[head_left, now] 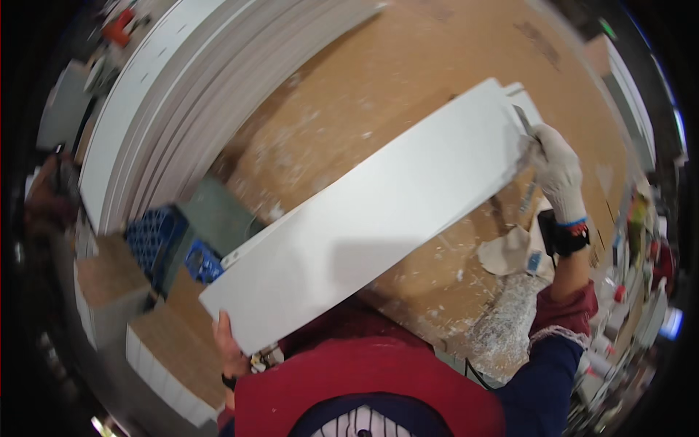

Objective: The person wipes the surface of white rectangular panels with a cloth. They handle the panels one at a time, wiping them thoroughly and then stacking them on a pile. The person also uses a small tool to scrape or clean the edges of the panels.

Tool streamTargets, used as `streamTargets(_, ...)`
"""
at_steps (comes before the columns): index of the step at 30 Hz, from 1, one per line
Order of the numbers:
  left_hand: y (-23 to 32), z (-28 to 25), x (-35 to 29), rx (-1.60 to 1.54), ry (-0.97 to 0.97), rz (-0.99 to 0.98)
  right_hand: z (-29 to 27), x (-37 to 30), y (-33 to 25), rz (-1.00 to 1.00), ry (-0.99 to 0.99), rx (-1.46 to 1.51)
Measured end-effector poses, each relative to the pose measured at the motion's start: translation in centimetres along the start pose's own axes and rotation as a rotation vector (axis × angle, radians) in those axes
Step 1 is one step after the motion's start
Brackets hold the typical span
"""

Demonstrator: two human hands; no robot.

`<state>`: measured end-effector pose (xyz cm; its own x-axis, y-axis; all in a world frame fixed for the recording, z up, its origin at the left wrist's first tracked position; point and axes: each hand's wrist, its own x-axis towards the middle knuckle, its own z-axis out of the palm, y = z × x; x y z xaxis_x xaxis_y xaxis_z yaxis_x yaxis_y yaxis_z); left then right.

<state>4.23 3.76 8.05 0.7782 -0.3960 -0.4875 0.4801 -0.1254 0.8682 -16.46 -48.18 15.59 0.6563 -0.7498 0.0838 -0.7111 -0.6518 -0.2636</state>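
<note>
A long white board lies slanted across the worktable, from lower left to upper right. Part of another white board shows from under its far end. My bare left hand grips the near left corner, thumb along the edge. At the far right end, my right hand wears a white knit glove and is closed around a thin grey blade-like tool. Its blade rests at or just over the board's end; the handle is hidden in the glove, so I cannot tell its exact kind.
A stack of long pale boards stands at the upper left of the brown, dust-flecked tabletop. Clear plastic wrap and a beige cloth lie at the right. Brown-topped stacks and a blue crate sit left.
</note>
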Motion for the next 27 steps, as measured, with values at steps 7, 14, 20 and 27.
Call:
streamTargets(7,-0.5,2.0,1.0,-0.673,-0.094,0.002,3.6,-2.7,-5.4,-0.325,0.142,-0.042)
streamTargets(14,-1.5,2.0,1.2,-0.992,-0.353,-0.060,6.7,-13.1,-21.3,-0.631,-0.037,-0.145)
streamTargets(20,-0.9,2.2,1.6,-1.028,-0.494,-0.108,7.7,-20.3,-29.5,-1.061,-0.578,0.279)
streamTargets(27,-1.3,2.7,1.9,-0.998,-0.428,-0.068,6.1,-9.8,-22.1,-0.287,0.003,-0.040)
